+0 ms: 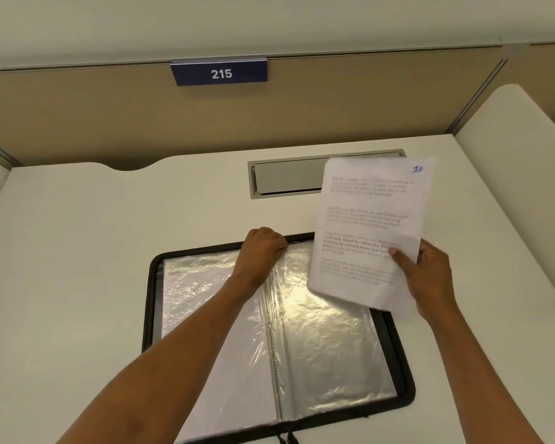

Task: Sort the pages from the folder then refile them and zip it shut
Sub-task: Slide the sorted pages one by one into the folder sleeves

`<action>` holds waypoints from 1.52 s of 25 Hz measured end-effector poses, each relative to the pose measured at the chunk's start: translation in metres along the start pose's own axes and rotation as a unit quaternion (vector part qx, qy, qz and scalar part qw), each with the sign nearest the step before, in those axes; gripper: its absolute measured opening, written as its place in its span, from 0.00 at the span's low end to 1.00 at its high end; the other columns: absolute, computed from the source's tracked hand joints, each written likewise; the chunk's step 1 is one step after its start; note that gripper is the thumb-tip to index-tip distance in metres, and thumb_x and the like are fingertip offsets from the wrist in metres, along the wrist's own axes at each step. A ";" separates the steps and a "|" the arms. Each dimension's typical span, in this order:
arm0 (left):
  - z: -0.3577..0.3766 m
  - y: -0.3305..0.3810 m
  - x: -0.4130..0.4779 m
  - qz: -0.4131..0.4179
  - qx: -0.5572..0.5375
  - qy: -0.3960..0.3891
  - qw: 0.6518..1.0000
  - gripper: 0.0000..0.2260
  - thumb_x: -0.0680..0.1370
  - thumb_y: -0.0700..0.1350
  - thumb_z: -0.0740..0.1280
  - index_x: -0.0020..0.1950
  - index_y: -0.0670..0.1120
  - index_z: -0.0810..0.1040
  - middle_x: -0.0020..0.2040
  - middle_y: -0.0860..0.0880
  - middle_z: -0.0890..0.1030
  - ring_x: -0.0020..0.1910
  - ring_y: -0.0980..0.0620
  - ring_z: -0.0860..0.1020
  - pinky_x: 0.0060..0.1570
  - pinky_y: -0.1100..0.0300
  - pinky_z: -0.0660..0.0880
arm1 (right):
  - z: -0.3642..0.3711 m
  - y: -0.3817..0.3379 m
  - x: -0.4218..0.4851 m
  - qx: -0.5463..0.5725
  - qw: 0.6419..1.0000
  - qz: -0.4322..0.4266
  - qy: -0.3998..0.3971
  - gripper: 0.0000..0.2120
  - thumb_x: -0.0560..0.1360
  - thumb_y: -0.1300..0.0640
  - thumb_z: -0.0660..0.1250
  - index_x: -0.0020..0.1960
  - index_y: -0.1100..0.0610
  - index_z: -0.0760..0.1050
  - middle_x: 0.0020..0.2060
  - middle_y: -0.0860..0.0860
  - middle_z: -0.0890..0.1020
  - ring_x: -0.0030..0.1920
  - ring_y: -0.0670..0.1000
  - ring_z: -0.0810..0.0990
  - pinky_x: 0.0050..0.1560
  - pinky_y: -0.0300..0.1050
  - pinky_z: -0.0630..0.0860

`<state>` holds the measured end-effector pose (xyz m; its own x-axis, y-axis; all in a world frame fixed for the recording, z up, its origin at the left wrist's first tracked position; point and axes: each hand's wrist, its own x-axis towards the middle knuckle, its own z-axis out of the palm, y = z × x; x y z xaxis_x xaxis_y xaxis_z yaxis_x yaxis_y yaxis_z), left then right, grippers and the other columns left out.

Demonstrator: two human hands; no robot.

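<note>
A black zip folder lies open on the white desk, showing clear plastic sleeves on both sides of a spiral spine. My left hand rests at the folder's top edge near the spine, its fingers curled over the top of a sleeve. My right hand holds a printed page above the folder's right half, thumb pinching its lower right part. The page has a handwritten blue number in its top right corner. More sheets may lie behind it; I cannot tell.
The desk is a white cubicle surface with a grey cable hatch behind the folder. A tan partition carries a blue sign reading 215. A white side panel rises on the right.
</note>
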<state>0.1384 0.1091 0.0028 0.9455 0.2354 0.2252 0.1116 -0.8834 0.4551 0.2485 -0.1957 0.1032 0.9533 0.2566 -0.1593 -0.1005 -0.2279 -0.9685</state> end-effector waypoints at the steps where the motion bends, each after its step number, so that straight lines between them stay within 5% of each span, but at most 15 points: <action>1: 0.001 -0.001 -0.004 0.008 0.000 0.017 1.000 0.02 0.78 0.42 0.74 0.50 0.48 0.86 0.48 0.52 0.84 0.52 0.50 0.76 0.53 0.57 0.65 | 0.005 -0.008 0.006 0.004 1.000 -0.026 0.007 0.12 0.79 0.59 0.72 0.61 0.51 0.82 0.53 0.45 0.87 0.54 0.46 0.85 0.53 0.41 0.83; 5: 0.008 -0.001 -0.016 0.037 0.023 0.042 0.998 0.04 0.79 0.45 0.74 0.52 0.49 0.86 0.47 0.53 0.84 0.49 0.50 0.76 0.51 0.56 0.65 | 0.031 -0.041 0.028 -0.001 0.994 -0.108 0.003 0.10 0.80 0.59 0.71 0.58 0.45 0.81 0.51 0.40 0.86 0.53 0.44 0.85 0.51 0.38 0.81; 10: 0.013 -0.003 -0.028 0.046 0.027 0.048 0.997 0.04 0.81 0.48 0.72 0.52 0.51 0.86 0.47 0.56 0.85 0.51 0.50 0.78 0.53 0.52 0.68 | 0.062 -0.069 0.062 -0.101 0.973 -0.203 -0.050 0.05 0.81 0.55 0.69 0.55 0.52 0.83 0.47 0.49 0.86 0.48 0.51 0.85 0.47 0.49 0.81; 15: 0.016 -0.005 -0.027 0.047 0.027 0.071 0.996 0.05 0.80 0.48 0.73 0.53 0.50 0.87 0.50 0.53 0.84 0.53 0.48 0.77 0.51 0.53 0.68 | 0.091 -0.088 0.087 -0.144 0.952 -0.242 -0.118 0.06 0.81 0.58 0.69 0.54 0.53 0.84 0.46 0.44 0.85 0.45 0.41 0.82 0.44 0.33 0.75; 19: 0.016 -0.003 -0.024 0.047 0.025 0.079 0.995 0.05 0.79 0.48 0.74 0.54 0.50 0.87 0.49 0.52 0.83 0.52 0.48 0.76 0.51 0.53 0.67 | 0.110 -0.086 0.102 -0.166 0.947 -0.227 -0.154 0.05 0.80 0.58 0.70 0.54 0.56 0.84 0.46 0.46 0.85 0.44 0.40 0.81 0.44 0.32 0.74; 26: 0.012 -0.003 -0.017 0.040 0.010 0.061 0.997 0.06 0.80 0.49 0.72 0.54 0.50 0.86 0.49 0.53 0.85 0.51 0.49 0.78 0.52 0.52 0.70 | 0.126 -0.066 0.121 -0.183 0.950 -0.162 -0.195 0.08 0.80 0.54 0.71 0.56 0.56 0.83 0.48 0.51 0.86 0.48 0.52 0.85 0.48 0.51 0.81; 34: 0.011 -0.001 -0.011 0.000 -0.056 0.028 0.998 0.06 0.80 0.46 0.73 0.54 0.48 0.87 0.49 0.51 0.84 0.47 0.48 0.80 0.45 0.52 0.74 | 0.144 -0.040 0.134 -0.157 0.961 -0.065 -0.220 0.13 0.81 0.56 0.70 0.64 0.55 0.81 0.55 0.49 0.85 0.50 0.49 0.85 0.48 0.45 0.82; 38: 0.009 -0.001 -0.008 -0.021 -0.068 0.035 0.997 0.06 0.80 0.48 0.73 0.54 0.49 0.87 0.49 0.53 0.85 0.49 0.51 0.79 0.47 0.53 0.70 | 0.148 -0.030 0.140 -0.218 0.944 -0.108 -0.224 0.11 0.81 0.57 0.69 0.63 0.56 0.81 0.55 0.51 0.84 0.50 0.48 0.84 0.46 0.41 0.79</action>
<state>0.1338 0.1048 -0.0076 0.9167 0.3026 0.2609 0.1036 -0.8106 0.5763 0.3431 -0.0137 0.0819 0.7114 0.6913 -0.1264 0.3026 -0.4637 -0.8327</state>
